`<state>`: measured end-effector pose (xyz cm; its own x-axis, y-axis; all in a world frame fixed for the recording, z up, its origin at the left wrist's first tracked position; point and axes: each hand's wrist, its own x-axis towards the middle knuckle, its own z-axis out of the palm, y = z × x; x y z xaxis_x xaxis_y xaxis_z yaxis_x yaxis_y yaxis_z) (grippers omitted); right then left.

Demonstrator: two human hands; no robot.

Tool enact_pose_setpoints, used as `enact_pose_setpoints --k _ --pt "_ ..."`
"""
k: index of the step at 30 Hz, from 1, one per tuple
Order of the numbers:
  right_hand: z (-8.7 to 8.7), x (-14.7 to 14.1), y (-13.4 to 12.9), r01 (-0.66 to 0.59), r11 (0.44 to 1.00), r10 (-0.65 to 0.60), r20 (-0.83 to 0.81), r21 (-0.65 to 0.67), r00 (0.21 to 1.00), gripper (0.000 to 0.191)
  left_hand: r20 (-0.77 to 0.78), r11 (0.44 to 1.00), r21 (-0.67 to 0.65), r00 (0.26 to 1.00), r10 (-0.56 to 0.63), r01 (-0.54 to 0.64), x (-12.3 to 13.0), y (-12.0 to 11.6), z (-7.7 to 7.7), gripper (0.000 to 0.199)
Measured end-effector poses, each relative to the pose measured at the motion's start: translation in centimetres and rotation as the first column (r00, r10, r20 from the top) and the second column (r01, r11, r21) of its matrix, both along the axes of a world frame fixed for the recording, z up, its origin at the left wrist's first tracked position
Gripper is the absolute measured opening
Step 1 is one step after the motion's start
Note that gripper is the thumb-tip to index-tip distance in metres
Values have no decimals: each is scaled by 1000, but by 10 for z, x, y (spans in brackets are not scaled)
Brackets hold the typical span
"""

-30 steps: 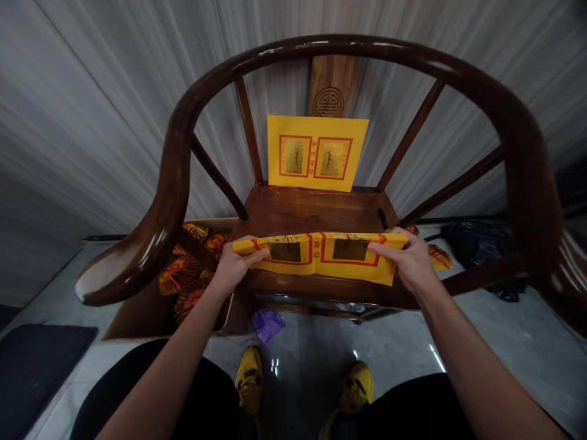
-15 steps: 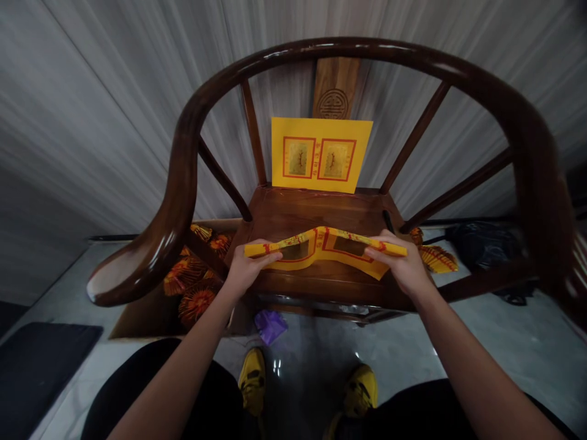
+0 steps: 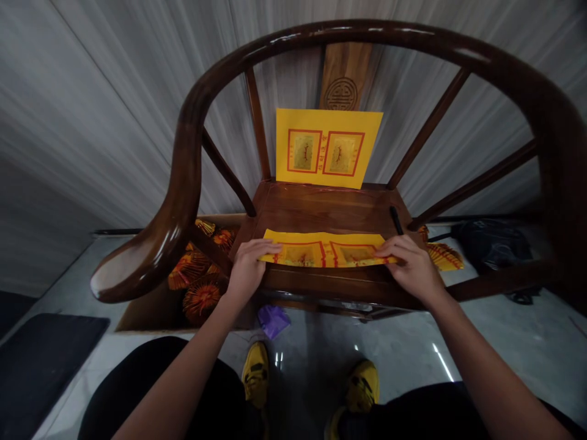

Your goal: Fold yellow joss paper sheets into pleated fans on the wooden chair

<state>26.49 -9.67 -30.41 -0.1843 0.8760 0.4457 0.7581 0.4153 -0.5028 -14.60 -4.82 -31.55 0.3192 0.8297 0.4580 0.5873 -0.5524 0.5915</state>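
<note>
Two yellow paper sheets logged. Left hand (image 3: 250, 269) and right hand (image 3: 413, 267) lie open on the near sheet (image 3: 325, 249), grip released, fingers flat over its ends, on the wooden chair seat (image 3: 321, 211). Red printed characters too small to read. Second sheet (image 3: 325, 146) leans upright against the chair's backsplat (image 3: 345, 70), showing red-framed gold panels (image 3: 303, 151); carved round emblem (image 3: 340, 93) above.

Upper-centre paper sheet (image 3: 329, 148), lower-centre paper sheet (image 3: 323, 250): yellow, two red-framed gold panels each. Chair (image 3: 186, 177): glossy dark brown.
</note>
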Motion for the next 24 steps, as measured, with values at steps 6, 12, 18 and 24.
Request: enact_pose_setpoints --k 6,12,18,24 --pt "-8 0 -10 -16 986 44 167 -165 985 45 -415 997 0 908 -66 73 -6 -17 9 61" --pt "26 -17 -9 76 949 77 461 -305 884 52 -699 998 -56 714 -49 14 23 -34 48 47" --pt "48 -90 -5 323 916 -88 665 -239 741 45 -748 971 -64 655 106 -231 86 -40 49 35" --pt "21 -151 10 449 849 -207 607 -278 767 73 -749 943 -85 645 153 -322 111 -33 44 42"
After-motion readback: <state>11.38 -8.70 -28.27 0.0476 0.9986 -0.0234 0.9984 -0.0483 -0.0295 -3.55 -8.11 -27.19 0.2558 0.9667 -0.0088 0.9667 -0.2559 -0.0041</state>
